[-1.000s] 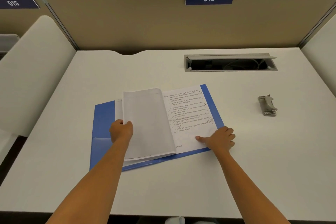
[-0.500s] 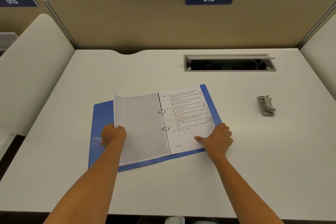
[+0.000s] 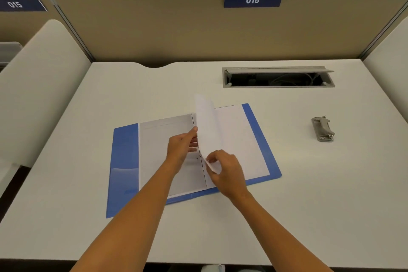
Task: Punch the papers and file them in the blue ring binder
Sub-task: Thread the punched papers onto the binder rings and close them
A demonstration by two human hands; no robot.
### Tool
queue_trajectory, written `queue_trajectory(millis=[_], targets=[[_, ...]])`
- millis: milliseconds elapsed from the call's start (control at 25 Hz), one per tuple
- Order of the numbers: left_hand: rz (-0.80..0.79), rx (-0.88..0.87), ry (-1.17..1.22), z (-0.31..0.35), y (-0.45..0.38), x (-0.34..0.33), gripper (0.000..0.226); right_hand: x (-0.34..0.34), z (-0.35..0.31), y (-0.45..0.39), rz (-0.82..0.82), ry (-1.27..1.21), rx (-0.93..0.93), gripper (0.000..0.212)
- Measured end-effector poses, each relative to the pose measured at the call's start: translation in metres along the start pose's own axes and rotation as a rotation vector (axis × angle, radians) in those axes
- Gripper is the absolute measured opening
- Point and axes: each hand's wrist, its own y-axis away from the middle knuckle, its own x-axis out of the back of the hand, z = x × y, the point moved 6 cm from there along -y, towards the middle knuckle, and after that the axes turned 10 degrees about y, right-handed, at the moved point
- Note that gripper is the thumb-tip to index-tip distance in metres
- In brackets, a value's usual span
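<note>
The blue ring binder lies open on the white desk, with filed papers on its left half and more sheets on the right half. One white sheet stands upright over the spine, blurred by motion. My right hand pinches that sheet's lower corner. With straight fingers, my left hand touches the sheet's left face near the rings. The rings are mostly hidden by hands and paper.
A grey hole punch sits on the desk to the right of the binder. A cable hatch with its lid raised is at the back right. Beige partitions enclose the desk on three sides.
My right hand left the printed right page and took a sheet by its lower corner, lifting it upright over the spine. My left hand moved from the left stack's edge to the middle.
</note>
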Motion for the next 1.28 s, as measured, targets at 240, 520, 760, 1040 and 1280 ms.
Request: queue_trajectory(millis=[240, 520, 760, 1040, 1280], targets=[[-0.032, 0.098, 0.157, -0.020, 0.003, -0.011, 0.019, -0.005, -0.006, 0.004, -0.112, -0.322, -0.136, 0.057], [-0.224, 0.292, 0.520, -0.025, 0.014, -0.034, 0.043, 0.001, 0.014, -0.015, -0.120, -0.413, -0.383, 0.071], [-0.265, 0.300, 0.527, -0.026, 0.015, -0.042, 0.036, 0.002, 0.018, -0.017, -0.109, -0.518, -0.406, 0.065], [-0.256, 0.297, 0.520, -0.028, 0.015, -0.047, 0.031, 0.012, 0.020, -0.020, -0.112, -0.586, -0.416, 0.059], [-0.199, 0.263, 0.466, -0.025, 0.012, -0.047, 0.025, 0.018, 0.024, -0.022, -0.132, -0.565, -0.422, 0.050]])
